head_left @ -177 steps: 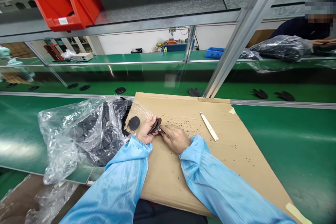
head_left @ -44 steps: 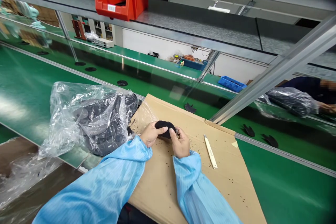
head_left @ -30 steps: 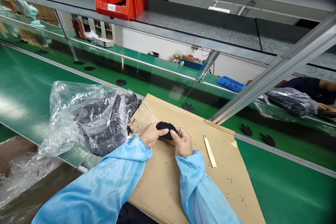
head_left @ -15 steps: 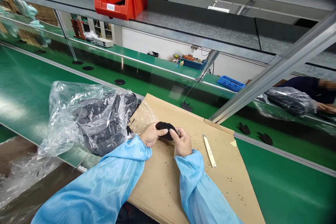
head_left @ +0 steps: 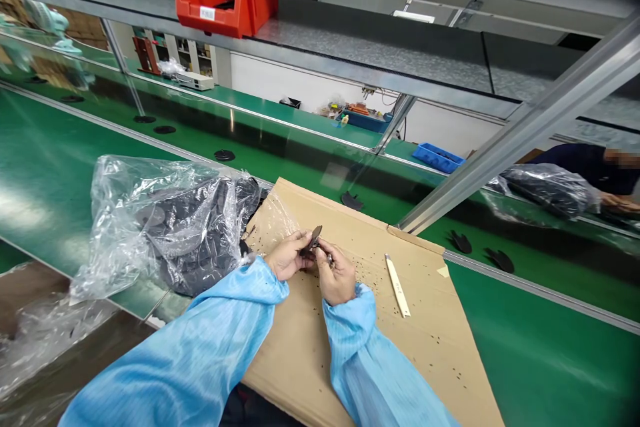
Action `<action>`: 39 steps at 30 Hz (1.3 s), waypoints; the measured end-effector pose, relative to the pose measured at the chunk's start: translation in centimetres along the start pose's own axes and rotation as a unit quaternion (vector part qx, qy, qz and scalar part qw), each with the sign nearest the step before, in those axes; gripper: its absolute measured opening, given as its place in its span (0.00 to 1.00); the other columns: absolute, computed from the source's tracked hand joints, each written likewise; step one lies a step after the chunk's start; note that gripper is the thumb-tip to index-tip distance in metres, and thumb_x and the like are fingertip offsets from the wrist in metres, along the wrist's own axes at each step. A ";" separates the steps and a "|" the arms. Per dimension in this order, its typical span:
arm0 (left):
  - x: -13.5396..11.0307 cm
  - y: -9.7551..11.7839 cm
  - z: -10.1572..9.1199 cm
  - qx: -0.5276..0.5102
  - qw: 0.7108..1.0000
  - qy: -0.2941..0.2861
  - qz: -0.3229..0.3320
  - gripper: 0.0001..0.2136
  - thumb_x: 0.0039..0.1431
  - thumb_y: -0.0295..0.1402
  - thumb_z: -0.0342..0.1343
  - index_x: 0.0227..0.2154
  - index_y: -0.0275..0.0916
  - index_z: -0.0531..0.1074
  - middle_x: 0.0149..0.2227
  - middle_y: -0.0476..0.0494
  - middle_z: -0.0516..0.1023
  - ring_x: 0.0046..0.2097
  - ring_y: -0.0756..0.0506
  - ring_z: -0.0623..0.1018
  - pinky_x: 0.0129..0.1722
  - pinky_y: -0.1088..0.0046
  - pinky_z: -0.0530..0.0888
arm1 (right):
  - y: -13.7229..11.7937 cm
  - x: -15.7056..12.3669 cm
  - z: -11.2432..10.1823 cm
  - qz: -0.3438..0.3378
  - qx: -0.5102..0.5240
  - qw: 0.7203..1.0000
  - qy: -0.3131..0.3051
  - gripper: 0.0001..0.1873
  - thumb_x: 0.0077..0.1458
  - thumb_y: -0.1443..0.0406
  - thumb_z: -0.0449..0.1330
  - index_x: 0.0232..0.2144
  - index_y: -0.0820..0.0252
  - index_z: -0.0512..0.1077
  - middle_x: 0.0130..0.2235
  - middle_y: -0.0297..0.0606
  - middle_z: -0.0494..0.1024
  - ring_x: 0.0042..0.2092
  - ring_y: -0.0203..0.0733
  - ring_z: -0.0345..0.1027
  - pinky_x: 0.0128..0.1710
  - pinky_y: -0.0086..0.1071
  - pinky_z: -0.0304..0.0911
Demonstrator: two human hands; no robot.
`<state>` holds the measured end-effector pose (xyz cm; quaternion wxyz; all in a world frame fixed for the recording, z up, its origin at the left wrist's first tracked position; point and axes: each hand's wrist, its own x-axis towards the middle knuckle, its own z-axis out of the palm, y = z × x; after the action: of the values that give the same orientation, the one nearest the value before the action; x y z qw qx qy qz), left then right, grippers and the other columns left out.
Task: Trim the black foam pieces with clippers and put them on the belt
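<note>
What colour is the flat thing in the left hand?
The flat piece looks brownish-black in the head view, the only one.

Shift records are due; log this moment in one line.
left hand: holds thin dark piece; right hand: holds small metal tool; cardboard sheet: cream-handled tool; plastic bag: black parts

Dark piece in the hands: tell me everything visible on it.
The dark piece is thin, brownish-black and looks matt, perhaps rubber or plastic. It's tilted, seen nearly edge-on, one end pointing up; its lower part is hidden by fingers. The left hand grips it above the cardboard. The right hand is close against it; exact contact is unclear.
</note>
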<state>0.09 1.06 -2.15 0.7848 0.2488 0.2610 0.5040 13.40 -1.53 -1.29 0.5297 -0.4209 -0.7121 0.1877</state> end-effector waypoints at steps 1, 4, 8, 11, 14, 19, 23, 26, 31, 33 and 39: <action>-0.1 0.0 0.0 0.001 1.000 -0.013 -0.009 0.19 0.46 0.43 0.67 0.34 0.37 0.68 0.27 0.49 0.71 0.27 0.51 0.72 0.26 0.75 0.70 | -0.1 0.0 0.0 -0.012 -0.012 1.000 0.008 0.14 0.60 0.59 0.54 0.42 0.59 0.75 0.39 0.44 0.78 0.42 0.45 0.72 0.44 0.40 0.68; -0.4 0.1 0.3 0.004 0.999 -0.037 -0.026 0.19 0.46 0.45 0.66 0.33 0.36 0.68 0.28 0.48 0.72 0.28 0.51 0.73 0.26 0.75 0.71 | -0.3 0.0 0.1 -0.047 -0.050 0.997 0.022 0.13 0.61 0.60 0.54 0.40 0.59 0.76 0.37 0.43 0.78 0.40 0.44 0.72 0.42 0.39 0.68; -0.6 0.1 0.5 0.015 0.999 -0.038 -0.029 0.22 0.44 0.47 0.67 0.33 0.36 0.68 0.28 0.48 0.72 0.29 0.50 0.73 0.27 0.74 0.72 | -0.5 -0.1 0.1 -0.078 -0.101 0.991 0.031 0.13 0.62 0.62 0.53 0.40 0.60 0.76 0.36 0.42 0.78 0.38 0.43 0.71 0.40 0.38 0.66; -0.4 -0.1 0.6 0.034 0.999 -0.029 -0.010 0.22 0.45 0.48 0.65 0.33 0.36 0.68 0.27 0.48 0.72 0.28 0.50 0.73 0.27 0.75 0.72 | -0.5 -0.1 0.0 -0.074 -0.123 0.989 0.032 0.13 0.62 0.61 0.52 0.40 0.59 0.75 0.36 0.42 0.78 0.38 0.43 0.71 0.40 0.38 0.65; -0.3 -0.5 0.8 0.042 0.999 -0.012 0.031 0.21 0.47 0.49 0.64 0.34 0.36 0.69 0.28 0.48 0.72 0.29 0.52 0.72 0.28 0.76 0.71 | -0.3 0.0 0.1 -0.062 -0.131 0.989 0.026 0.14 0.61 0.60 0.53 0.43 0.59 0.75 0.36 0.42 0.78 0.39 0.44 0.71 0.41 0.38 0.66; -0.3 -0.7 1.3 0.060 0.998 -0.010 0.033 0.24 0.45 0.51 0.64 0.34 0.35 0.70 0.29 0.47 0.72 0.29 0.50 0.73 0.27 0.74 0.72 | 0.3 0.1 0.2 -0.049 -0.131 0.989 0.042 0.13 0.61 0.60 0.54 0.40 0.59 0.75 0.34 0.40 0.77 0.36 0.43 0.70 0.39 0.37 0.65; 0.2 -0.7 1.2 0.055 0.997 0.021 0.055 0.25 0.46 0.53 0.62 0.36 0.36 0.68 0.34 0.46 0.72 0.27 0.51 0.74 0.27 0.74 0.71 | 1.1 2.6 -0.3 -0.034 -0.141 0.988 0.053 0.14 0.61 0.59 0.54 0.38 0.60 0.76 0.35 0.41 0.78 0.37 0.43 0.70 0.38 0.35 0.64; 0.8 -0.7 1.1 0.051 0.993 0.082 0.065 0.26 0.47 0.55 0.61 0.37 0.37 0.65 0.38 0.46 0.70 0.27 0.52 0.74 0.26 0.74 0.70 | 1.7 7.8 -0.7 -0.044 -0.218 0.974 0.043 0.17 0.60 0.57 0.52 0.39 0.61 0.77 0.35 0.43 0.78 0.37 0.46 0.69 0.39 0.36 0.61; 1.3 -0.6 1.0 0.080 0.991 0.094 0.050 0.26 0.48 0.56 0.59 0.35 0.37 0.64 0.39 0.45 0.69 0.25 0.53 0.74 0.24 0.75 0.69 | 1.9 19.3 0.5 -0.056 -0.424 0.902 -0.063 0.14 0.58 0.60 0.55 0.42 0.59 0.76 0.37 0.45 0.77 0.39 0.50 0.67 0.40 0.39 0.56; 1.4 -0.7 1.0 0.091 0.991 0.089 0.048 0.27 0.45 0.57 0.59 0.34 0.37 0.64 0.38 0.45 0.70 0.25 0.54 0.73 0.23 0.76 0.68 | 2.3 22.2 1.5 -0.042 -0.460 0.881 -0.103 0.15 0.59 0.61 0.55 0.47 0.57 0.73 0.40 0.45 0.77 0.41 0.50 0.67 0.40 0.38 0.55; 1.6 -0.6 1.0 0.152 0.985 0.067 0.038 0.27 0.46 0.57 0.59 0.36 0.36 0.68 0.29 0.46 0.73 0.22 0.52 0.72 0.20 0.77 0.64 | 9.0 21.4 2.1 0.088 -0.509 0.839 -0.168 0.11 0.60 0.63 0.55 0.42 0.59 0.73 0.45 0.49 0.73 0.45 0.52 0.67 0.44 0.43 0.56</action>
<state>1.68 2.15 -2.10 0.6987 0.3406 0.3774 0.5034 13.31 21.12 4.33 0.0936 -0.6543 -0.7453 -0.0875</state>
